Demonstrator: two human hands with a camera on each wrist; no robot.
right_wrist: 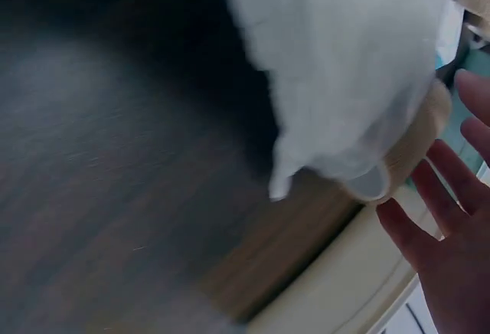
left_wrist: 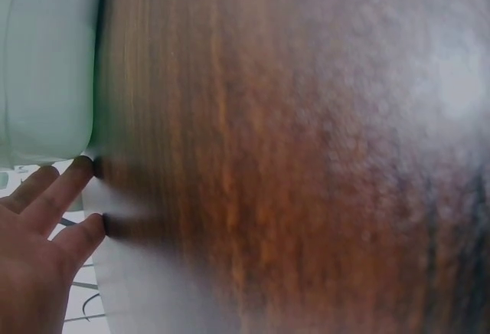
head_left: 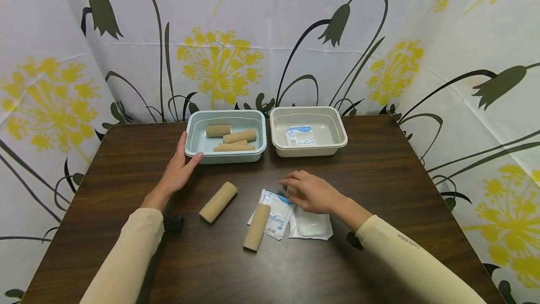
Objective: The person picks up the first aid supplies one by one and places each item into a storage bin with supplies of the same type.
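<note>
"Surgical" on packets point(head_left: 301, 136) point(head_left: 276, 215)

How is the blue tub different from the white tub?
The blue tub holds cardboard tubes; the white tub holds one packet. The left hand touches the blue tub; no hand touches the white tub. Both are rounded rectangles, side by side on the table.

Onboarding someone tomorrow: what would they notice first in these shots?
Two trays at the table's far edge: a light blue tray holding cardboard tubes, and a cream tray with one blue-and-white packet. Nearer, two loose tubes and white packets lie between the left hand, by the blue tray, and the right hand.
</note>
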